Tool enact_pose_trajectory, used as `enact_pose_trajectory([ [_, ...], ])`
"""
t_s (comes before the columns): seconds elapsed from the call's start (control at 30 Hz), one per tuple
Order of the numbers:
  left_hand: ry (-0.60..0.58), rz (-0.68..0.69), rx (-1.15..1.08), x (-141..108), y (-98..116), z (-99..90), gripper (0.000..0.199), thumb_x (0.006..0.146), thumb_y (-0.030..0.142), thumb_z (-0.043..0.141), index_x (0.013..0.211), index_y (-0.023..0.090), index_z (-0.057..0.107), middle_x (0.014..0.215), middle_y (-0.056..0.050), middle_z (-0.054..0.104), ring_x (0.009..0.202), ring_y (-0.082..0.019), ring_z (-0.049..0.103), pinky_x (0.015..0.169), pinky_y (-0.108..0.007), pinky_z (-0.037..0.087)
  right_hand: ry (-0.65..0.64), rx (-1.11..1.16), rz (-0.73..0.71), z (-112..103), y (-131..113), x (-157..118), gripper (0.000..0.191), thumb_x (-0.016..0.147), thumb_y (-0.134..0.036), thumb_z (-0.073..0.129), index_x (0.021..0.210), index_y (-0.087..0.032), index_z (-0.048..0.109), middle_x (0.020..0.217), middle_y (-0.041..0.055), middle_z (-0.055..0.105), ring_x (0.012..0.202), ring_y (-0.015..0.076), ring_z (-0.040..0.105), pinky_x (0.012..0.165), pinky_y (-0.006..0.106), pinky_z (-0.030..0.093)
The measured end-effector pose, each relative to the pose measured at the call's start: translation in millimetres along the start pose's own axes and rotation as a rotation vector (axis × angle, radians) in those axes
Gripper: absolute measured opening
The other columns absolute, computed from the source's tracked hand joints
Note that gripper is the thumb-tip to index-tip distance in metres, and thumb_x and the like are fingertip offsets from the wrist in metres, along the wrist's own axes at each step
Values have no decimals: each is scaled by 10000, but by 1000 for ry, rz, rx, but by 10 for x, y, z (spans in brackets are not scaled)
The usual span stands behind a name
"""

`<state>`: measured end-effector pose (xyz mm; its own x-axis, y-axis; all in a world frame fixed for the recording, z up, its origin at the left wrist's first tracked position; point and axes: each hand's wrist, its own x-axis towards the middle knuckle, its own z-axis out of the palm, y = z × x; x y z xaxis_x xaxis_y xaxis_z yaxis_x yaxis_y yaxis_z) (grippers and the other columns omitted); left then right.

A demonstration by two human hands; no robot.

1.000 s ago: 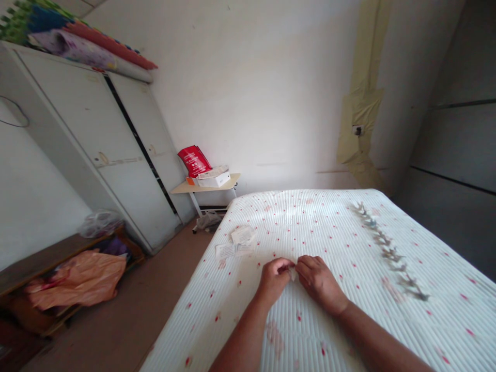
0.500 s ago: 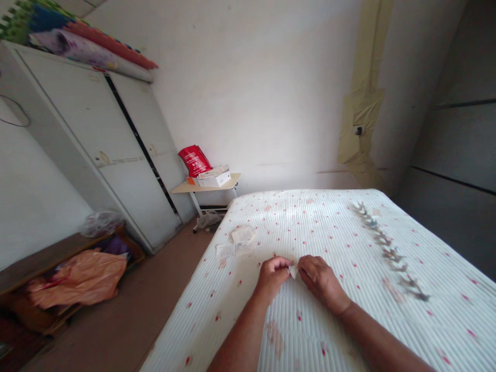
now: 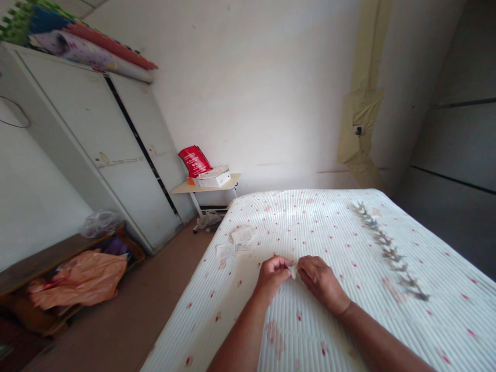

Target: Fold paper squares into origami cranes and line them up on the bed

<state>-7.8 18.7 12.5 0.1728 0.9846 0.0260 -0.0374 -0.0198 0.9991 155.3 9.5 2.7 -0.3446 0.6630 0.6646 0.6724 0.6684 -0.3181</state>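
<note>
Both of my hands meet over the middle of a bed with a white ribbed cover. Between them is a small folded piece of pale paper. My left hand pinches its left side between thumb and fingers. My right hand has its fingers curled at the paper's right side, the fingertips partly hidden. Several printed paper pieces lie on the cover to the left. A long row of small folded grey figures runs along the right part of the cover.
Beyond the bed's far left corner a small table holds a red bag and a white box. A metal cabinet stands at the left, with an orange plastic bag on a low wooden shelf nearby.
</note>
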Motion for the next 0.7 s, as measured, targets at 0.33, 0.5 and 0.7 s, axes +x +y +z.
enact_pose_trajectory([
  [0.33, -31, 3, -33, 10, -37, -34, 182, 568, 189, 616, 736, 120, 634, 581, 6, 582, 559, -106, 500, 572, -224, 377, 6, 10, 16, -10, -3, 2, 189, 851, -121, 401, 723, -174, 529, 685, 35, 573, 677, 149, 528, 645, 262, 408],
  [0.5, -33, 2, -46, -9, 3, -29, 206, 562, 191, 621, 753, 116, 641, 574, 10, 576, 552, -102, 489, 576, -227, 373, -2, 4, 22, -9, 4, -2, 182, 850, -126, 404, 735, -176, 535, 692, 37, 581, 683, 154, 541, 646, 266, 425],
  [0.7, -31, 0, -33, -13, 17, -22, 190, 566, 172, 616, 746, 117, 643, 591, 2, 584, 574, -111, 504, 587, -230, 377, 13, 26, 40, 8, 16, -13, 183, 848, -125, 399, 744, -186, 538, 699, 38, 587, 705, 159, 557, 649, 267, 442],
])
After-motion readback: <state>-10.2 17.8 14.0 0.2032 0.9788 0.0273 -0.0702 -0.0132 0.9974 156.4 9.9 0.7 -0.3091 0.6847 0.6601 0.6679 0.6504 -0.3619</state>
